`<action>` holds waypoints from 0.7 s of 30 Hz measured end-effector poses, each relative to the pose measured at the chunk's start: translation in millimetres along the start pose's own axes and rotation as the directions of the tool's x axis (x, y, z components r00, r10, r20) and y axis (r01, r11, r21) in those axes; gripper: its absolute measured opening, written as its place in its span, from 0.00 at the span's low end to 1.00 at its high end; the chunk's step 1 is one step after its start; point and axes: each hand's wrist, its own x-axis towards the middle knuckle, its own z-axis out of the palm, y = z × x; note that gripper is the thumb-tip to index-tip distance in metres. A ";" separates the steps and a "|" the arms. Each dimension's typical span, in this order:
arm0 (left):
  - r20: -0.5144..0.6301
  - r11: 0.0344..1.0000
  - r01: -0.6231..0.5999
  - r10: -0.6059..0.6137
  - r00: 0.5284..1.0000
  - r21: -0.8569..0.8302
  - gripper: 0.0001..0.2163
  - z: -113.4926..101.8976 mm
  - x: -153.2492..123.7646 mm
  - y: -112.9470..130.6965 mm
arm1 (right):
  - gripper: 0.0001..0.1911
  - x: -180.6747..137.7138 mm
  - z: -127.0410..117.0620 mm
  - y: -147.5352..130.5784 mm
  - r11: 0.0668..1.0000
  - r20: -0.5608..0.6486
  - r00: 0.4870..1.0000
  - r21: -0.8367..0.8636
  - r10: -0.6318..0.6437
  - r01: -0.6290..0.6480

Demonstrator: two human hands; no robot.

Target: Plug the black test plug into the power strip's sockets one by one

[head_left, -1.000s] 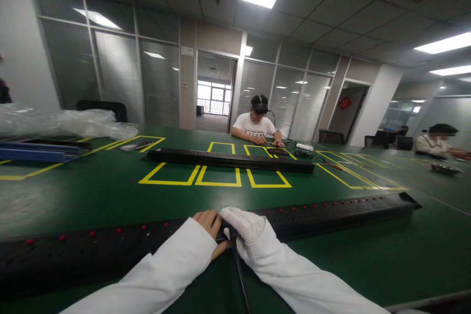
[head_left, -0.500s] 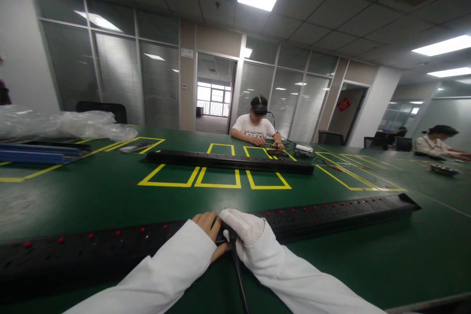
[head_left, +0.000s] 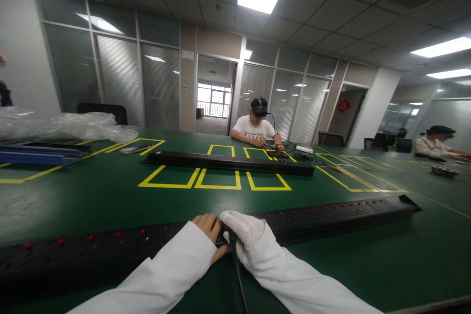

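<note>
Power strip (head_left: 331, 211), long and black with a row of red buttons, lies across the near part of the green desk (head_left: 110, 201), running from the left edge well out to the right. Both hands meet at its middle, touching each other. The bare left hand (head_left: 210, 230) grips the strip, fingers on top and thumb along the near side. The white-gloved right hand (head_left: 245, 230) is curled closed around the top end of a black cable (head_left: 238, 279), which runs down towards the camera.

Further back, a second black strip (head_left: 228, 163) lies over yellow tape outlines (head_left: 217, 185). At far left sit blue rails (head_left: 33, 157) and crumpled plastic wrap (head_left: 66, 125). A seated person (head_left: 255, 127) works at the far edge, and another person (head_left: 434, 144) sits at right.
</note>
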 end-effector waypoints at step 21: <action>-0.012 1.000 0.003 -0.003 1.000 -0.013 0.21 0.3 0.1 -1.3 | 0.16 1.1 -6.6 -0.4 1.000 0.018 1.000 0.016 -0.019 0.019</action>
